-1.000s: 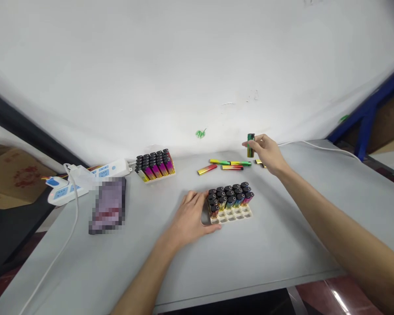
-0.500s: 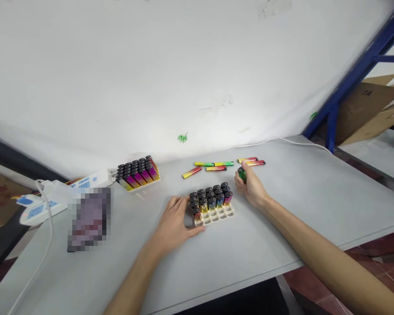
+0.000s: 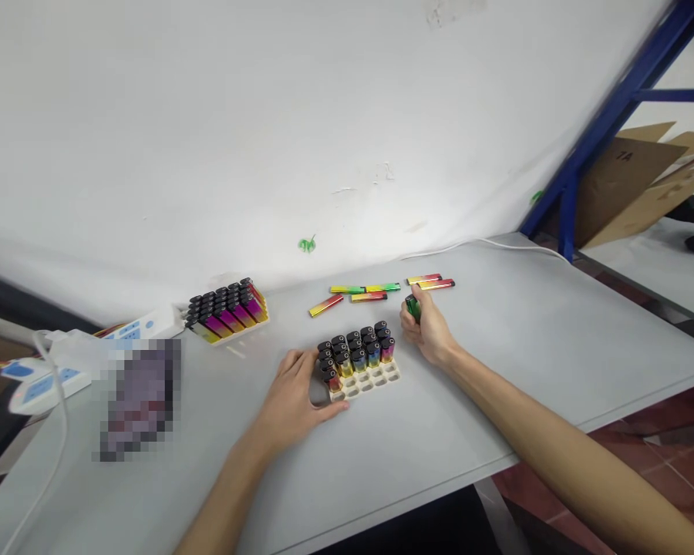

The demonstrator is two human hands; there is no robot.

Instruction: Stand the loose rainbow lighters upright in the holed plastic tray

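My left hand [image 3: 289, 405] lies at the left end of a cream tray [image 3: 375, 388], its thumb along the front corner and its fingers by the back corner, gripping it. Black-topped lighters in several colours, such as a yellow lighter [image 3: 345, 365], stand upright in the tray's back holes. The front holes are mostly bare, apart from a red lighter [image 3: 332, 379] at the left. To the right of the tray, my right hand [image 3: 432, 330] is closed around a green lighter [image 3: 412, 308], held upright with the thumb near its top.
Several loose lighters, among them a red and yellow lighter [image 3: 326, 306], lie near the wall. A full tray of lighters [image 3: 231, 312] stands back left, beside a white power strip [image 3: 139, 330] and a blurred-out object [image 3: 142, 401]. Cardboard boxes [image 3: 630, 177] sit beyond a blue frame [image 3: 567, 212].
The view has shifted a little, so everything sits further left. Both hands keep their places, the left at the tray and the right around the green lighter.
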